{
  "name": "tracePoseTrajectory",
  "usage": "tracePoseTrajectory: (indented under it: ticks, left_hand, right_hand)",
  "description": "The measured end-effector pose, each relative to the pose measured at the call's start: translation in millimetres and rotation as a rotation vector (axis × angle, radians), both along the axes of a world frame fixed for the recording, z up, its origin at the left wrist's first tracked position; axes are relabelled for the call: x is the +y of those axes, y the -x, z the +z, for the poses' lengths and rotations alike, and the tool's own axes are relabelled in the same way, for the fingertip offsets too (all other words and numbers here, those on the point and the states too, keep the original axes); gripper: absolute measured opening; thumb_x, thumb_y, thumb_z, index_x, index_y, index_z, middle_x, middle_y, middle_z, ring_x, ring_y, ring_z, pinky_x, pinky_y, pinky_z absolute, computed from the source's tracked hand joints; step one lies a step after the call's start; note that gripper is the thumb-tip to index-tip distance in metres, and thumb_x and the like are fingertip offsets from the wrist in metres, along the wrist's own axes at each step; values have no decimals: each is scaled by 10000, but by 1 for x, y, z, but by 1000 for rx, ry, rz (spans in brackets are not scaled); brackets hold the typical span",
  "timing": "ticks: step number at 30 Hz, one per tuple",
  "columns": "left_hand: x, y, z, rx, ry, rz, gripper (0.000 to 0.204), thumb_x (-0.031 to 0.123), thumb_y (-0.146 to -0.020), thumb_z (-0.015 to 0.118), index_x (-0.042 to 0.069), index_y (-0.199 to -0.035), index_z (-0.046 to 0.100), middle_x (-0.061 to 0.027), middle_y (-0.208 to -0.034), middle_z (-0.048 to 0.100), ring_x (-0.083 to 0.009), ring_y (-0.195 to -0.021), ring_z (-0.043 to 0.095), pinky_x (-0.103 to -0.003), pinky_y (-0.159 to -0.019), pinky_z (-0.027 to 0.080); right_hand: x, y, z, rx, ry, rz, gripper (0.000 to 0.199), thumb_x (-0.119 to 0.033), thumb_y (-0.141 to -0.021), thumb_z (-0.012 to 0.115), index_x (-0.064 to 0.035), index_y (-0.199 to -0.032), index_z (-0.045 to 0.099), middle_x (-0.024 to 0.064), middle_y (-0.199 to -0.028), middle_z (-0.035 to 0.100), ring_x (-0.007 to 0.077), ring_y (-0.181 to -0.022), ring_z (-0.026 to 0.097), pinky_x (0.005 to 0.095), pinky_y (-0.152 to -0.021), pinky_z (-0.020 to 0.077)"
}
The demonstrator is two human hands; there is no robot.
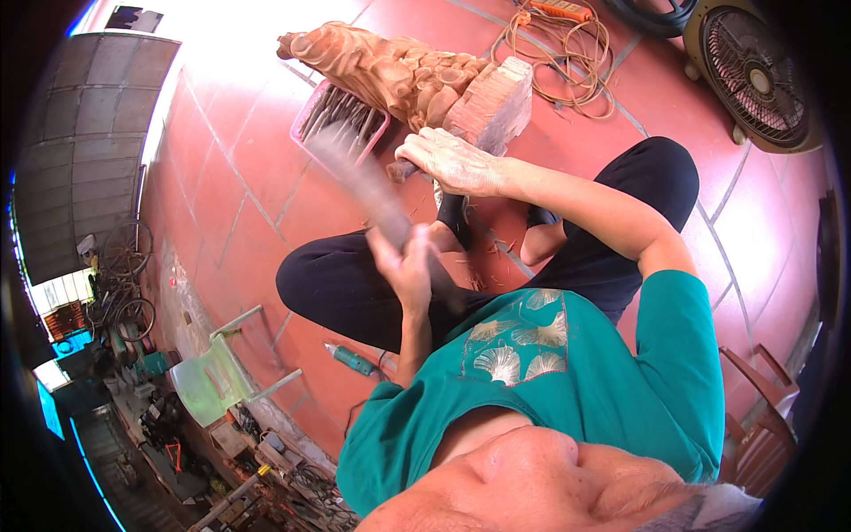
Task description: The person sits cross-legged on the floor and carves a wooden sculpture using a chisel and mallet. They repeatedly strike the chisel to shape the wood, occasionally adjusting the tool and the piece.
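My left hand is closed round a long wooden mallet, smeared by motion, its upper end raised near the basket. My right hand is wrapped round a chisel, whose brown handle end sticks out on the left; its blade is hidden. That hand is at the near side of a carved wooden piece lying on the floor, with figures cut in relief and a paler, rough block at its right end. A pink basket full of chisels stands against the carving's near left side.
A teal power tool lies on the tiled floor by my left knee. Beyond the carving are a coiled cord and an orange power strip. A fan stands far right, a chair near right, a green chair left.
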State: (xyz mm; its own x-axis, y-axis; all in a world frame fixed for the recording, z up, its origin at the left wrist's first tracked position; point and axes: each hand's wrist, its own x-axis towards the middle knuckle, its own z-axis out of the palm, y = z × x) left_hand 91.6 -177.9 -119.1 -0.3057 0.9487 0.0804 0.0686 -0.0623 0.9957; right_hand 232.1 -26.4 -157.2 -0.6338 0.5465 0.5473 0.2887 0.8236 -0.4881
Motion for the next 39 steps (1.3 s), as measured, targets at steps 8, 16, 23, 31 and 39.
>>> tracePoseTrajectory:
  ticks: [8,16,23,31,39]
  left_hand:
    - [-6,18,-11,-245,148,-39,375,120,-955,610,4,-1285,475,-49,-765,548,-104,-533,524,-242,-468,460]
    - [-7,22,4,-231,74,3,421,130,-969,580,-10,-1341,442,-69,-754,558,-125,-512,526,-256,-459,458]
    - [-8,10,28,-209,-241,91,437,130,-982,550,-51,-1355,415,-89,-764,564,-151,-554,563,-258,-460,451]
    - [-6,8,-4,-48,154,-141,287,29,-944,581,-6,-1209,477,-44,-741,542,-116,-526,535,-257,-495,455]
    - [-8,2,10,-111,-224,140,384,74,-978,543,-48,-1320,417,-82,-781,552,-139,-546,554,-269,-509,480]
  right_hand:
    - [-12,0,-12,-362,-341,30,373,-183,-837,591,-69,-1190,550,60,-987,526,234,-943,525,381,-812,417]
    - [-14,-2,-5,-165,-184,53,359,-130,-863,557,-58,-1213,528,81,-1042,530,244,-953,523,381,-801,421]
    - [-12,-12,15,-63,-48,55,451,-19,-775,591,-66,-1219,523,90,-1016,528,269,-942,529,392,-784,423]
    - [-7,-9,4,-52,23,57,482,-15,-764,613,-79,-1233,518,95,-1020,529,284,-943,530,399,-776,423]
    - [-7,-12,7,-22,-21,38,512,13,-749,617,-79,-1242,518,97,-1048,537,287,-964,532,401,-789,427]
